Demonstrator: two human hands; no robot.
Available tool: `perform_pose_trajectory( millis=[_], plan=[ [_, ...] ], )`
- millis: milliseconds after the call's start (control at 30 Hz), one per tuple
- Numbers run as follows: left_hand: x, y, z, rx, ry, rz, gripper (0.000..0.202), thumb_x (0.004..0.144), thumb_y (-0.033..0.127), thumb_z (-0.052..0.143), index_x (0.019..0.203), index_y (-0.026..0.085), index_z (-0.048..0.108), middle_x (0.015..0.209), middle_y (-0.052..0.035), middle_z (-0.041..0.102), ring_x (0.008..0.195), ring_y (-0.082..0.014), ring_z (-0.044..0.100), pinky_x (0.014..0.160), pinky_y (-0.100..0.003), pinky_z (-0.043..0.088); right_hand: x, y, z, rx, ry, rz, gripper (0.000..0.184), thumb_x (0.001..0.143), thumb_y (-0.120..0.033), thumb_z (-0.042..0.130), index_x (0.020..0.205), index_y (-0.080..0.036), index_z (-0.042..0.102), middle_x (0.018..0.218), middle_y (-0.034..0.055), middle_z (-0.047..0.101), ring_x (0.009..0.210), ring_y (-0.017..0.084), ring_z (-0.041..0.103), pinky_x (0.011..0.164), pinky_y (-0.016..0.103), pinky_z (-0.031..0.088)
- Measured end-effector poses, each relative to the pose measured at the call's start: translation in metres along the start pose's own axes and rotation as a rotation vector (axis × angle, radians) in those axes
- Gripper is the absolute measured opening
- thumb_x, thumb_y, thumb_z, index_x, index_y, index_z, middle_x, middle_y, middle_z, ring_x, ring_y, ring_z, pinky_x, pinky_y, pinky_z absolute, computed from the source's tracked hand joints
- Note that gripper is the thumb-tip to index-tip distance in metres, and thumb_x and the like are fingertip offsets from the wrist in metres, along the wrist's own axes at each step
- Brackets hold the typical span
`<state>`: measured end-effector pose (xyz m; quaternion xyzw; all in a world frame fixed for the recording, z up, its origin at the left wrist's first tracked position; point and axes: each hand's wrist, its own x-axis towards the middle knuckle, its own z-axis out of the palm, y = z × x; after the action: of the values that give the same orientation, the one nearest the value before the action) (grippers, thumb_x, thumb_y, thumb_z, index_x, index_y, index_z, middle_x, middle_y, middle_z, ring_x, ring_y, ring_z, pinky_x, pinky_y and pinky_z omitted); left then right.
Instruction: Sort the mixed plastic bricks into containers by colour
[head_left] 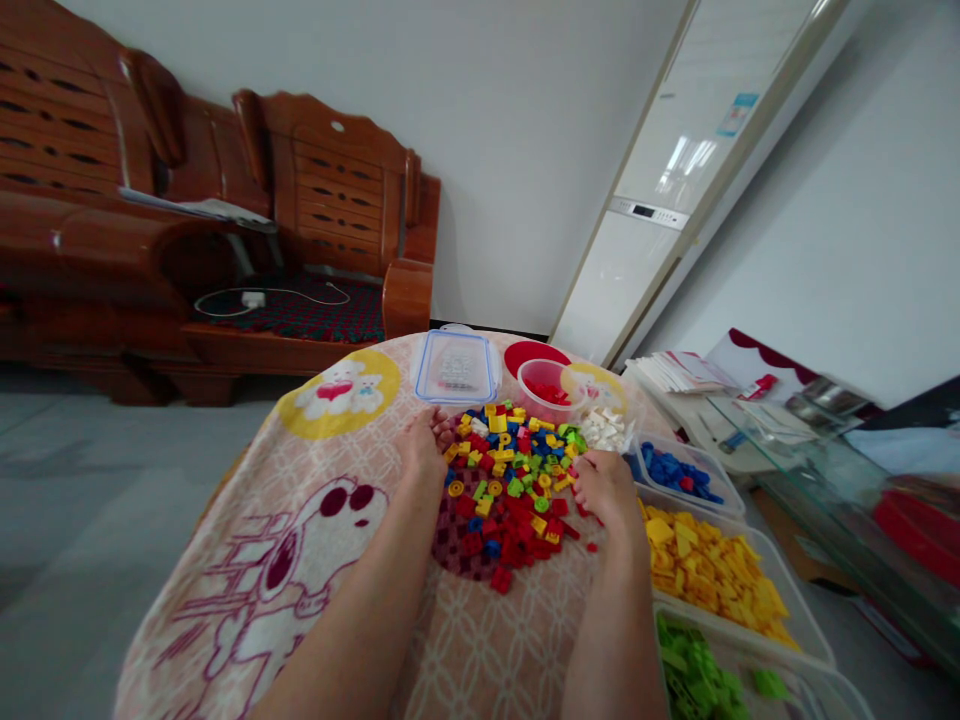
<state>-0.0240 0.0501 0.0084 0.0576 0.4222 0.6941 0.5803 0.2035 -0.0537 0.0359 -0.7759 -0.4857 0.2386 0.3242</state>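
A mixed heap of toy building bricks (499,462) in red, yellow, blue and green spreads over the tablecloth between my hands. My left hand (426,437) is at the heap's far left edge, its fingers loosely bent and slightly apart, with no brick visible in them. At the right edge, my right hand (604,485) has its fingers drawn together close to some red pieces; what they hold, if anything, is hidden. Red bricks (525,535) gather at the near side of the heap. Beyond my right hand lies a small pile of white bricks (602,428).
Along the right stand clear boxes of blue bricks (679,472), yellow bricks (709,570) and green bricks (694,670). A round tub (553,405) with red bricks and a blue-rimmed lid (457,367) lie at the back. A glass-topped stand (810,470) adjoins the table.
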Motion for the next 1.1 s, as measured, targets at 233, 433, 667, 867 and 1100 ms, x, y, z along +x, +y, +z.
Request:
perform_pose_trajectory(
  millis=[233,433,667,867,1100],
  plan=[
    [-0.001,0.001,0.001,-0.001,0.019,-0.018,0.005,0.066,0.014,0.059,0.069,0.014,0.055,0.056,0.0036,0.056,0.041,-0.0038,0.046,0.041,-0.014,0.038,-0.007,-0.001,0.016,-0.037,-0.231,0.075,0.027,0.083,-0.032,0.050,0.060,-0.021,0.054,0.044,-0.0005,0.054,0.036,0.016,0.056,0.036,0.023,0.040],
    [0.000,0.000,0.000,-0.007,0.006,-0.009,0.006,0.066,0.013,0.059,0.069,0.014,0.054,0.056,0.0038,0.056,0.042,-0.0039,0.047,0.041,-0.014,0.037,-0.009,-0.028,0.032,0.320,-0.207,-0.071,0.024,0.084,-0.033,0.050,0.093,-0.017,0.064,0.070,0.0011,0.065,0.059,0.015,0.067,0.048,0.023,0.052],
    [0.000,-0.001,0.000,-0.017,-0.012,0.012,0.007,0.064,0.014,0.060,0.069,0.014,0.055,0.057,0.0034,0.057,0.043,-0.0039,0.047,0.042,-0.014,0.038,-0.008,-0.021,0.020,0.212,-0.181,-0.062,0.023,0.084,-0.033,0.049,0.088,-0.016,0.065,0.062,-0.0010,0.063,0.052,0.012,0.063,0.043,0.017,0.046],
    [0.000,0.000,0.001,-0.007,0.004,-0.011,0.006,0.065,0.015,0.059,0.068,0.014,0.054,0.055,0.0039,0.056,0.042,-0.0040,0.047,0.040,-0.013,0.036,-0.016,-0.026,0.009,0.161,-0.221,-0.045,0.024,0.085,-0.033,0.048,0.080,-0.015,0.063,0.061,0.0006,0.062,0.049,0.012,0.061,0.043,0.019,0.046],
    [-0.003,0.002,0.001,-0.019,-0.008,-0.017,0.007,0.065,0.015,0.059,0.065,0.014,0.053,0.055,0.0042,0.056,0.041,-0.0038,0.047,0.040,-0.013,0.037,-0.037,-0.058,0.013,0.151,-0.357,-0.261,0.028,0.087,-0.036,0.048,0.087,-0.016,0.067,0.073,0.0028,0.067,0.062,0.014,0.065,0.051,0.020,0.047]
  ],
)
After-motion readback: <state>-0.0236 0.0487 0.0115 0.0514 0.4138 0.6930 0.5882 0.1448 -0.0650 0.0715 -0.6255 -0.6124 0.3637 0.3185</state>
